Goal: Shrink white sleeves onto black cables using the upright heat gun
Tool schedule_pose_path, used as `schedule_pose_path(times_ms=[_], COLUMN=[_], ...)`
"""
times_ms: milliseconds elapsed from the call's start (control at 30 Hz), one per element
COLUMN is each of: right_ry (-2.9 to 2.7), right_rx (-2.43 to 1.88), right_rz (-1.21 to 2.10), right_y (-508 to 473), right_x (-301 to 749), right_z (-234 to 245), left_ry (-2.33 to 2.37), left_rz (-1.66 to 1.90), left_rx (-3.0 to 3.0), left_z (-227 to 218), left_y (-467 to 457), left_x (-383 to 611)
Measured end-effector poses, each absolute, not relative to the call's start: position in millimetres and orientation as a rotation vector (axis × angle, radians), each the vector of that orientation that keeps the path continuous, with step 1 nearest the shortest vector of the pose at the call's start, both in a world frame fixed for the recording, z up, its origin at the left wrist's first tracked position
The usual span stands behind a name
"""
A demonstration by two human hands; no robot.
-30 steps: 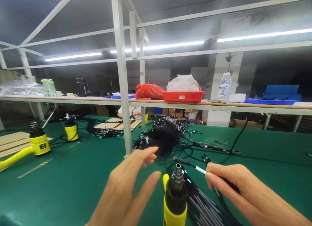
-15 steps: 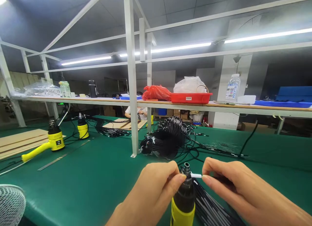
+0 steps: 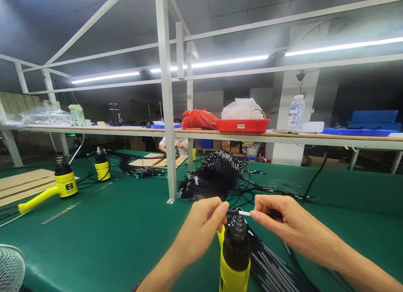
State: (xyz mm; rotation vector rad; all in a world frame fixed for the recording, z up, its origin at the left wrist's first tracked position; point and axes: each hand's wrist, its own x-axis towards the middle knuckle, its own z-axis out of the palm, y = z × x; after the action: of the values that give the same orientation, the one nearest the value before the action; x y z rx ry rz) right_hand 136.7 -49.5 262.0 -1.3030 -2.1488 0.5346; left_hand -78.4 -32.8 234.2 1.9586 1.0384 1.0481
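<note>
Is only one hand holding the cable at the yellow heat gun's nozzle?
No, the left hand pinches the black part of the cable while the right hand pinches its white part.

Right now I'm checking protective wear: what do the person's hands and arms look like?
The left hand and right hand wear no gloves, and no rings show. The right forearm is bare in view; a dark edge, perhaps a cuff, crosses the left forearm.

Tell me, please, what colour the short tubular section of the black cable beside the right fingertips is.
White; the short tubular section shows best in the head view.
</note>
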Motion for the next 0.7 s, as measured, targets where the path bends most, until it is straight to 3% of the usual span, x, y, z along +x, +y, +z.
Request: schedule_pose_path(times_ms=[700], right_ry=[-2.086], right_rx=[-1.372], right_rz=[0.474], right_y=[-27], right_x=[135], right_z=[251], left_ry=[1.081], left_rz=[1.092], left_rx=[1.923], left_z=[230], left_y=[-10], left_x=[-73])
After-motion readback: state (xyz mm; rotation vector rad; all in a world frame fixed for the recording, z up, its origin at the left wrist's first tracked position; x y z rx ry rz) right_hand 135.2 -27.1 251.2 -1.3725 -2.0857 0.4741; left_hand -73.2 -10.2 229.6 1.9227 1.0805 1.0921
